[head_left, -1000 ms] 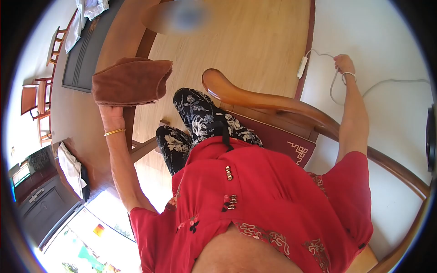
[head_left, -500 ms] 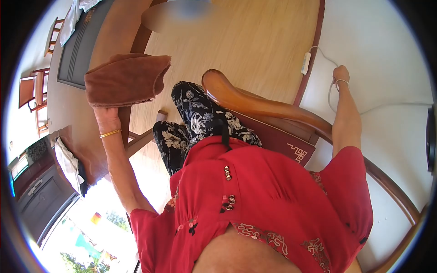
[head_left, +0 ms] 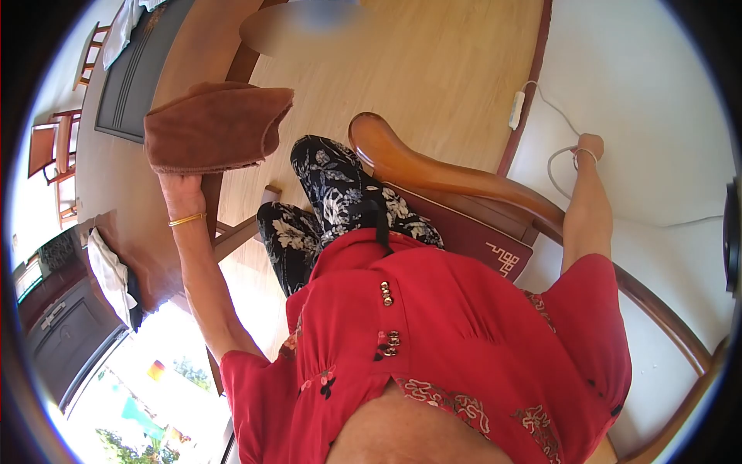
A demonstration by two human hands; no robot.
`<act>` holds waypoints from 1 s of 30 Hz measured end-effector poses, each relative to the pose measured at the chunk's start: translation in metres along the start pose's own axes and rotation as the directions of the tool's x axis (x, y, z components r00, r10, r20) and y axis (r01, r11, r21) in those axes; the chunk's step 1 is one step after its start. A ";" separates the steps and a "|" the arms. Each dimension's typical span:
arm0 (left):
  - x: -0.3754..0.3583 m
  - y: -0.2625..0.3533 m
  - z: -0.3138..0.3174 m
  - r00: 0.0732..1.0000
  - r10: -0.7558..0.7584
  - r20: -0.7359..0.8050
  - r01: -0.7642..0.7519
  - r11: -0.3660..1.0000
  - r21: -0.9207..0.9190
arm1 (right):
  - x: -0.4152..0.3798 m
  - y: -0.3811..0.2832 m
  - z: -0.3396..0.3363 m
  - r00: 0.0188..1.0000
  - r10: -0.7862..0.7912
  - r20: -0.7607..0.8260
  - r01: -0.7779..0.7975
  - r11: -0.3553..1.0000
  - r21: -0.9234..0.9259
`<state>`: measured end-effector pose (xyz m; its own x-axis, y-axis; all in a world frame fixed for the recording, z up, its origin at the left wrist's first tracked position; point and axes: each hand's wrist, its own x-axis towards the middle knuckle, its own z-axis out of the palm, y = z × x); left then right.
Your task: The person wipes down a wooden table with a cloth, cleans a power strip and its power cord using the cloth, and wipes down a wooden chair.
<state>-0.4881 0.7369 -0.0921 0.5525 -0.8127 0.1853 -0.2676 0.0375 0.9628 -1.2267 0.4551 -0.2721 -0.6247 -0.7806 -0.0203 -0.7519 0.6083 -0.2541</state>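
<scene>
A brown cloth point(head_left: 216, 130) drapes over my left hand point(head_left: 182, 193) at the upper left, beside the table. The cloth hides the fingers, and only the base of the hand and a gold bangle show. Out to the right, against the white wall, my right hand point(head_left: 590, 144) is closed on a thin grey cable point(head_left: 552, 172). The cable bends in a loop beside that hand. A white power strip point(head_left: 516, 110) lies at the foot of the wall, with a cord running from it toward the hand.
A wooden armchair's armrest point(head_left: 456, 179) curves between my lap and the wall. The brown table point(head_left: 185, 69) with a dark grey panel point(head_left: 133, 85) stands at the left. Several chairs are at the far left. A blurred round shape is at the top.
My right hand has moved slightly down and to the right with the cable, whose loop now bulges left. The cloth over my left hand has shifted up slightly.
</scene>
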 end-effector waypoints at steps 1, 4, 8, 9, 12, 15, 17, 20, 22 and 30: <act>0.003 -0.005 -0.002 0.994 -0.105 -0.042 0.098 0.985 -0.143 | 0.004 0.005 0.002 1.000 -0.001 0.000 0.001 1.000 -0.001; 0.005 -0.008 -0.005 0.944 -0.322 -0.075 0.263 0.868 -0.421 | -0.013 0.001 -0.017 0.996 -0.051 -0.078 0.038 0.986 -0.163; -0.001 0.014 0.013 1.000 -0.023 -0.019 0.025 0.998 0.060 | -0.024 -0.009 -0.030 0.993 0.097 0.069 -0.098 0.995 0.014; -0.001 0.017 0.017 0.952 -0.282 -0.119 0.245 0.936 -0.253 | -0.022 -0.009 -0.029 0.990 0.096 0.102 -0.097 0.995 0.011; 0.005 0.011 0.012 0.932 -0.349 -0.102 0.270 0.853 -0.447 | -0.010 -0.009 -0.017 0.938 0.167 0.304 -0.210 0.971 0.117; 0.004 0.010 0.012 0.914 -0.382 -0.138 0.285 0.845 -0.453 | -0.014 -0.009 -0.012 0.901 0.128 0.415 -0.232 0.950 0.210; 0.003 0.011 0.013 0.918 -0.366 -0.151 0.277 0.866 -0.416 | -0.012 -0.010 -0.010 0.884 0.132 0.448 -0.225 0.961 0.161; 0.008 0.006 0.009 0.906 -0.392 -0.159 0.285 0.843 -0.456 | -0.009 -0.003 -0.008 0.888 0.024 0.459 -0.100 0.985 0.143; 0.009 -0.003 0.002 0.889 -0.432 -0.154 0.294 0.793 -0.533 | 0.011 0.014 0.007 0.897 -0.094 0.433 0.020 0.985 0.171; 0.006 -0.008 -0.001 0.960 -0.246 -0.133 0.199 0.936 -0.290 | 0.024 -0.012 0.007 0.893 -0.266 0.363 0.243 0.964 0.107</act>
<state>-0.4815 0.7323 -0.0981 0.7009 -0.7125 -0.0325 0.0883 0.0414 0.9952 -1.2313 0.4281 -0.2768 -0.2815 -0.9110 -0.3015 -0.8543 0.3810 -0.3536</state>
